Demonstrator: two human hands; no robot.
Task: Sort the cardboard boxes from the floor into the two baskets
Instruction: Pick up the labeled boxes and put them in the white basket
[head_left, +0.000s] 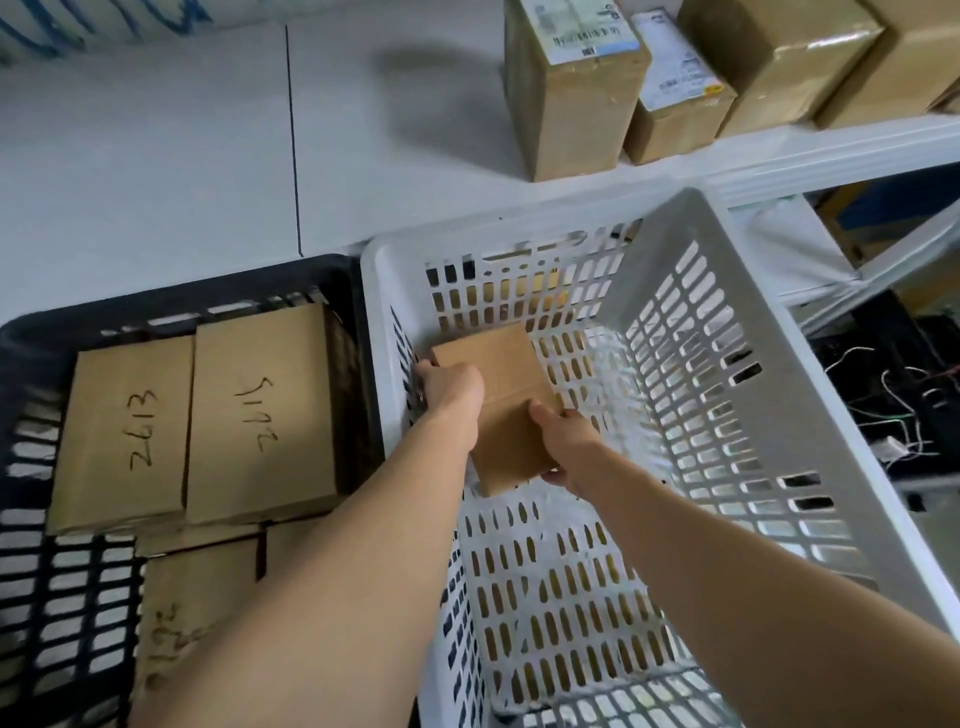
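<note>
Fingers (541, 414) of the right hand (569, 447) are curling round the near edge of the cardboard box (498, 364), thumb on top and the others underneath, while the left hand (453, 387) is gripping the box's far left corner. The box is sitting tilted, low inside the white basket (670, 291) and close against its left wall; whether it is touching the basket floor cannot be told. The nearest risk is to the left hand, which is working between the box and the slotted wall, where fingers could be getting pinched or catching in a slot as the box goes down. If one hand is letting go before the other, the box is likely to pivot and land on a corner rather than flat. A sorting slip is also possible: no number is showing on the box's upper face, whereas the numbered boxes (260, 410) lying flat in the black basket (171, 299) beside it are showing handwritten figures. Farther out, taped boxes (571, 104) are standing on a shelf (831, 150), and loose cables (893, 410) are lying to the right, well apart from the hands.
</note>
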